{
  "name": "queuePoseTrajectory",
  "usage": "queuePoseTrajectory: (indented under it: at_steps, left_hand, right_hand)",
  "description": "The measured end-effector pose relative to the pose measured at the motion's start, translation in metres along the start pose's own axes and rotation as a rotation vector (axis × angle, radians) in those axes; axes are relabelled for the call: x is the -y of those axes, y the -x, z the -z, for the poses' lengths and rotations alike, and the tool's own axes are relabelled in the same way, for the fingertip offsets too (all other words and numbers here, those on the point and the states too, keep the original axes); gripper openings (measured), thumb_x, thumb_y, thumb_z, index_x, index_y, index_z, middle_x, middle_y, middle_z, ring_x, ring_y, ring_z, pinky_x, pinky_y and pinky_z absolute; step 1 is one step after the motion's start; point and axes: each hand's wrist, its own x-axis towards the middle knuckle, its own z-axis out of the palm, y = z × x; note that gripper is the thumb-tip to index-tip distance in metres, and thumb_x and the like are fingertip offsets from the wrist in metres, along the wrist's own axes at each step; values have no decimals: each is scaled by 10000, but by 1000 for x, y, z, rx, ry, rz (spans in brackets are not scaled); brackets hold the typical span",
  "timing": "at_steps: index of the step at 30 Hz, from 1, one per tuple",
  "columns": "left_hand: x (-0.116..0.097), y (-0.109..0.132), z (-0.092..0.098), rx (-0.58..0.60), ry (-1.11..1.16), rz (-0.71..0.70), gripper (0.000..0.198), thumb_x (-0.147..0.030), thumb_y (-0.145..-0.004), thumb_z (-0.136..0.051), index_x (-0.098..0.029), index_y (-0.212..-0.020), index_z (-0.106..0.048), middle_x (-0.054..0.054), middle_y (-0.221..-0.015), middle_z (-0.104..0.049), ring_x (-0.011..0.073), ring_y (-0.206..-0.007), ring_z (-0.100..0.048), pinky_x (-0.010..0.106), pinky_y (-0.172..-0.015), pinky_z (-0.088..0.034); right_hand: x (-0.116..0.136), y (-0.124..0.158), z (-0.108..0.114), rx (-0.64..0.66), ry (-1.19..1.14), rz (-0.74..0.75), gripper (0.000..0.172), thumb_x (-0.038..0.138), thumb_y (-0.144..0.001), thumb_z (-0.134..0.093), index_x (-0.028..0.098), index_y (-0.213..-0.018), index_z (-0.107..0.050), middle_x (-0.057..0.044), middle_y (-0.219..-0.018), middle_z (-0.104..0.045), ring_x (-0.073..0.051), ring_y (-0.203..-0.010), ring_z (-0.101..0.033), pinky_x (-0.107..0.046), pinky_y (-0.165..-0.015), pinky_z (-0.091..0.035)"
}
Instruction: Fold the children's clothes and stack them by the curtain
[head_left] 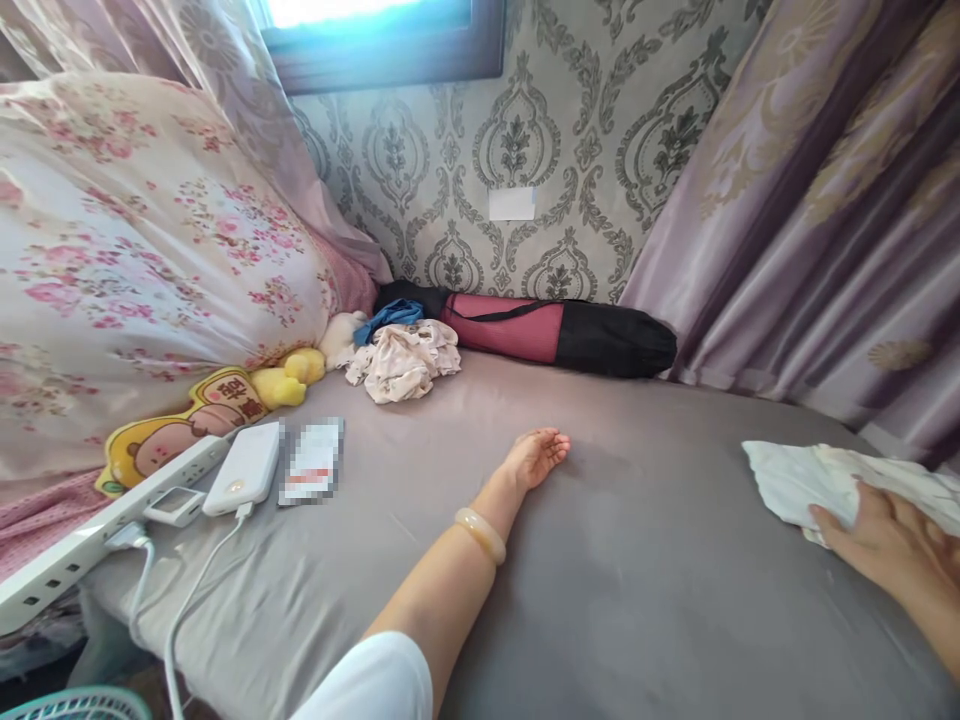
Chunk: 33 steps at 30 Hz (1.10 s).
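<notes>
My left hand [536,455] lies flat on the grey bed sheet [615,580], palm down and fingers stretched out, holding nothing. A pale bangle [481,533] sits on that wrist. At the right edge my right hand [881,535] rests with spread fingers on a white cloth [814,478] that lies crumpled on the sheet. The fingers press on the cloth's near edge; I cannot see them closed round it.
A large floral quilt [135,260] is piled at the left. Below it lie a white power strip [90,535], a power bank [244,468], a yellow plush toy [285,380] and crumpled clothes [405,362]. A red-and-black bag roll [559,335] lies along the wall. Curtains hang at the right.
</notes>
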Motion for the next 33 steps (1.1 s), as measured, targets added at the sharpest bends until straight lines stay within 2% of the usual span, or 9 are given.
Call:
queuePoseTrajectory:
  at_steps: [4,7,11,16,21,25,27,30,33]
  left_hand:
    - [0,-2,1,16,-38,-2,88,-49,-870,-516,-109,-840,-572,76,-725,-670,119,-627,-645,251,-711,-511]
    - [0,-3,0,24,-89,2,88,-56,-874,-515,-108,-830,-570,95,-760,-677,134,-669,-659,281,-775,-516]
    - [0,0,-5,21,-194,-5,88,-59,-870,-525,-123,-828,-568,97,-762,-674,145,-687,-662,302,-820,-510]
    - [-7,12,-5,8,-381,-29,84,-75,-852,-569,-126,-788,-552,95,-693,-669,136,-600,-644,269,-680,-517]
    - [-41,24,21,-118,-617,-150,73,-78,-787,-616,-136,-754,-588,67,-650,-663,124,-536,-601,235,-590,-474]
    - [-83,29,56,-337,-781,-377,115,-72,-764,-577,-173,-712,-591,39,-650,-622,169,-677,-614,264,-695,-474]
    - [-104,34,72,-459,-852,-509,128,-61,-740,-566,-186,-727,-594,58,-759,-627,229,-914,-609,310,-836,-459]
    - [-131,44,93,-613,-936,-671,201,-38,-711,-545,-184,-831,-613,117,-1085,-592,298,-1232,-441,400,-1032,-338]
    - [-149,52,109,-759,-1194,-814,277,-33,-711,-533,-161,-934,-635,174,-1311,-460,349,-1317,-325,468,-1085,-243]
  right_hand:
    - [51,9,17,-20,21,144,761,608,-875,-178,179,-1480,-347,-312,-1348,-460,-469,-1294,-393,-711,-930,-269]
    - [115,26,20,106,-6,219,668,481,-896,-240,77,-1390,-438,-281,-1396,-441,-423,-1315,-392,-637,-1015,-313]
    - [199,53,11,320,-155,353,586,416,-892,-312,68,-1333,-481,-217,-1419,-460,-348,-1313,-430,-520,-1061,-357]
    - [268,75,10,452,-326,432,535,398,-919,-340,112,-1352,-471,-184,-1451,-448,-299,-1351,-408,-470,-1076,-365]
    - [288,87,12,539,-381,418,546,423,-950,-296,119,-1373,-457,-174,-1466,-439,-286,-1365,-396,-465,-1094,-347]
    - [287,97,6,511,-337,445,522,407,-963,-265,146,-1361,-479,-148,-1461,-456,-282,-1359,-405,-488,-1126,-288]
    - [286,100,4,487,-325,465,522,404,-971,-247,150,-1365,-478,-142,-1456,-465,-275,-1359,-403,-492,-1130,-278]
    - [286,102,2,468,-303,476,540,407,-978,-232,123,-1363,-481,-151,-1453,-468,-276,-1356,-405,-487,-1130,-279]
    - [287,102,2,456,-286,484,551,413,-979,-229,106,-1350,-495,-156,-1448,-472,-283,-1346,-413,-485,-1129,-282]
